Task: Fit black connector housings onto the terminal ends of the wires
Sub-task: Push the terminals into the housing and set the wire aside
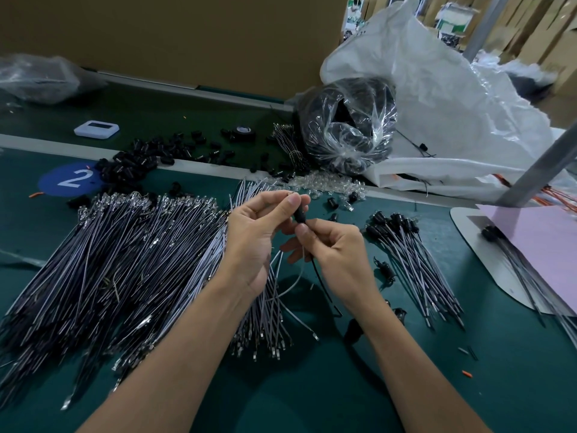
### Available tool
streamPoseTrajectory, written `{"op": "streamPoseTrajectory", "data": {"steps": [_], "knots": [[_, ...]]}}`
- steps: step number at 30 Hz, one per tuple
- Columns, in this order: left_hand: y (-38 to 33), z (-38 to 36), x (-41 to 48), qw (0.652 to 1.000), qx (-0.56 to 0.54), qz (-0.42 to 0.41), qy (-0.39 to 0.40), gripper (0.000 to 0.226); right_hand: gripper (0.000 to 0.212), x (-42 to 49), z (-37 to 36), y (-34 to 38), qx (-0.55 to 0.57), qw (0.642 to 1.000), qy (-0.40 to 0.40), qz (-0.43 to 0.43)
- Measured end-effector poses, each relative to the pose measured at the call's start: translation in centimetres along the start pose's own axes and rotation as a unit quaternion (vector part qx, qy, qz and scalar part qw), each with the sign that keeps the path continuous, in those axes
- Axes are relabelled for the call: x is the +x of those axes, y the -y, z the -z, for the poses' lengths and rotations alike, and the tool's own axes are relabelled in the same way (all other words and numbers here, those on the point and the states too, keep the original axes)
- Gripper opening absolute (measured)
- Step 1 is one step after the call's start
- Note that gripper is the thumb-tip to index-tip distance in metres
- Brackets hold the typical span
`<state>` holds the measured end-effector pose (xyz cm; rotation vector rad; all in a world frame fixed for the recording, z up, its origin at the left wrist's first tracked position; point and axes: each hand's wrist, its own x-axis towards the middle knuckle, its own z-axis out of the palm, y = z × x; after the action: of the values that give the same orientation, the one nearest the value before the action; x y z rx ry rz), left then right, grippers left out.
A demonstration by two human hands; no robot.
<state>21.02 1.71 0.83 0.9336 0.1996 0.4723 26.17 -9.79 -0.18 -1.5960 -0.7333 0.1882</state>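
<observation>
My left hand (pixel 256 232) pinches a black connector housing (pixel 300 214) between thumb and fingertips above the green table. My right hand (pixel 331 248) pinches the wires just below the housing; a black wire (pixel 321 279) and a grey one trail down from it. A big heap of bare wires with metal terminals (pixel 125 260) lies to the left, and a smaller bundle (pixel 265 307) sits under my left wrist. Finished wires with housings fitted (pixel 412 251) lie in a pile to the right. Loose black housings (pixel 140 160) are scattered at the back.
A clear bag of black parts (pixel 346 126) and a large white plastic sack (pixel 437 104) stand at the back right. A white and pink sheet (pixel 530 245) lies at the right under a grey post (pixel 537 170). A white device (pixel 96 129) sits at the back left near a blue "2" sticker (pixel 70 179).
</observation>
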Motion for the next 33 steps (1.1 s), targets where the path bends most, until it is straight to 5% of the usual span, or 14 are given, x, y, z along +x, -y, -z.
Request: {"op": "streamPoseTrajectory", "data": {"steps": [7, 12, 17, 33], "knots": [[0.37, -0.4, -0.12, 1.0, -0.026, 0.009, -0.011, 0.019, 0.011, 0.05, -0.01, -0.39, -0.021, 0.999, -0.037, 0.016], [0.5, -0.42, -0.1, 0.998, 0.068, -0.005, 0.016, 0.047, 0.015, -0.03, 0.1, -0.09, 0.024, 0.998, -0.052, 0.024], [0.86, -0.33, -0.25, 0.993, 0.111, 0.016, 0.048, 0.028, 0.012, 0.03, 0.25, -0.37, -0.01, 0.997, -0.069, 0.034], [0.18, -0.84, -0.72, 0.994, 0.056, -0.075, 0.051, 0.015, 0.013, -0.01, 0.09, -0.48, 0.059, 0.997, -0.017, 0.048]]}}
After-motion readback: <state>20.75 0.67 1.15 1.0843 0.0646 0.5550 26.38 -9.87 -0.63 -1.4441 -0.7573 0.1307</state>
